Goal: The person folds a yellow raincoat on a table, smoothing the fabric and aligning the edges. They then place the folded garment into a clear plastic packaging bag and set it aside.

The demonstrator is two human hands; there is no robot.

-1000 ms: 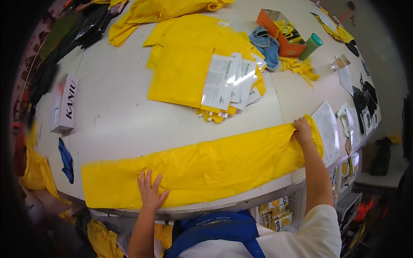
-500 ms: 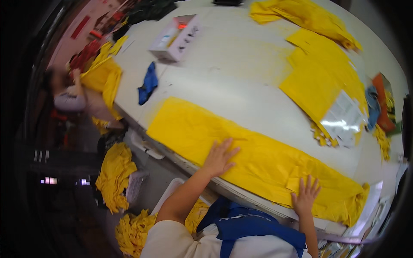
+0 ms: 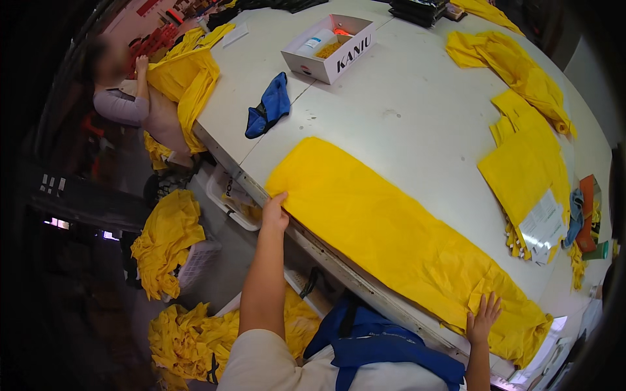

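A long, folded yellow garment point(image 3: 385, 228) lies along the near edge of the table, smooth at its left end and wrinkled at its right. My left hand point(image 3: 276, 212) is closed on the near edge of that left end, with part of the fingers hidden by the cloth. Toward the wrinkled end, my right hand point(image 3: 483, 319) rests flat on the fabric, fingers spread. Beyond the smooth end lies a small blue-and-black cloth piece point(image 3: 268, 107).
A white box point(image 3: 331, 68) with small items stands on the white table point(image 3: 391, 124). More yellow garments point(image 3: 525, 176) and printed sheets point(image 3: 543, 221) lie at right. At far left a person point(image 3: 127, 104) handles yellow cloth. Yellow heaps point(image 3: 171, 244) fill baskets below the table's left side.
My left hand has moved from flat on the garment's middle to its left end and closed on the edge. The right hand stays flat near the wrinkled end. The view has shifted.
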